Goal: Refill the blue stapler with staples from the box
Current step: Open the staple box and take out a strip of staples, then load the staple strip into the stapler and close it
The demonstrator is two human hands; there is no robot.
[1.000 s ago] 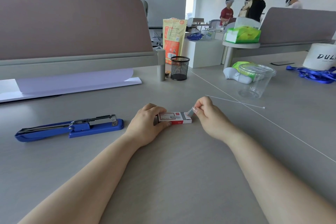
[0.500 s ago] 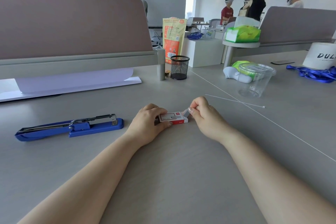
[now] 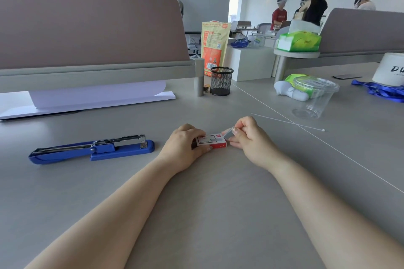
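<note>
head view, room: grey desk [image 3: 196, 214] lay bare in front of both forearms.
stapler: blue stapler [image 3: 91, 149] lay opened, well left of the hands.
left hand [image 3: 184, 148]: gripped the staple box [image 3: 211, 141].
right hand [image 3: 251, 140]: fingers pinched a staple strip [image 3: 228, 133] at the box's right end.

A: Where's stapler [image 3: 91, 148]?
B: On counter [image 3: 196, 214], left of box [image 3: 211, 141]. Left hand [image 3: 185, 146] on box's left end, right hand [image 3: 251, 140] at its right end.
A: Behind?
B: Mesh cup [image 3: 221, 81], w/ pouch [image 3: 214, 46] behind it.
</note>
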